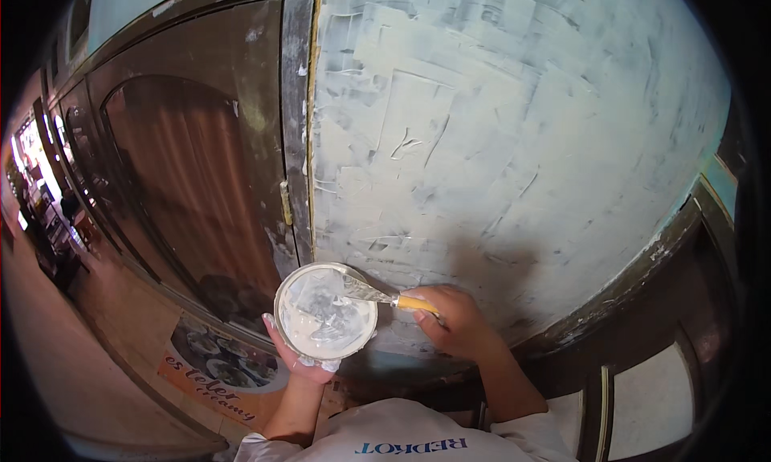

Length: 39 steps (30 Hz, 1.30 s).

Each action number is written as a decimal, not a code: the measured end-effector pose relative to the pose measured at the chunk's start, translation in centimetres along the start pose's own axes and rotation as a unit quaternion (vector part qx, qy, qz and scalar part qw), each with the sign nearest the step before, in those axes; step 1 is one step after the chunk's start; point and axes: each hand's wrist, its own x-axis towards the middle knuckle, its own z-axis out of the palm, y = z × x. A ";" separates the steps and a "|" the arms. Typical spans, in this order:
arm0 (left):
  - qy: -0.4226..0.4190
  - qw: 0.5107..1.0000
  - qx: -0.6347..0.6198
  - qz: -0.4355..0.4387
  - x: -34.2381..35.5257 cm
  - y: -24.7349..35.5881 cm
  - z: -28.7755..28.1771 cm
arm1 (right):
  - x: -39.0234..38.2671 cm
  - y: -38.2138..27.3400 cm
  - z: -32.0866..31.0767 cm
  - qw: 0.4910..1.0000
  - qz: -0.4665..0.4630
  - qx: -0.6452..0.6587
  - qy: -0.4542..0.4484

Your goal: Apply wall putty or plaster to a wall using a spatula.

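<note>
A round white tub (294,279) with pale putty (309,321) smeared over its inside rests on my left hand (293,354), which supports it from below and at the side. White smears mark the fingers of that hand. My right hand (451,321) is closed round the yellow handle of a putty knife (416,304). Its metal blade, coated with putty, reaches over the tub's right rim. Just beyond the tub stands a wall (482,157) covered in uneven whitish strokes, with bluish-grey patches showing through.
Left of the wall is a dark door frame (295,117) and a brown door (261,77) with a reddish curtain (181,157) behind its panel. A printed banner (229,366) lies low on the left. Dark panelled woodwork (642,325) stands at the lower right.
</note>
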 end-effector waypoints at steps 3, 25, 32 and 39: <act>-0.025 1.000 0.003 -0.002 0.0 -0.3 0.5 | 0.2 -0.9 0.3 0.979 0.061 0.193 0.033; -0.001 0.995 0.084 0.050 -1.2 0.3 -1.4 | 6.2 -1.6 4.6 0.857 0.125 0.500 -0.004; 0.017 0.996 0.079 0.047 -1.1 0.7 -1.8 | 8.6 -1.8 2.1 0.877 0.103 0.469 0.021; 0.015 0.990 0.126 0.064 -0.1 0.7 -3.5 | 5.8 -1.7 2.7 0.865 0.150 0.478 0.021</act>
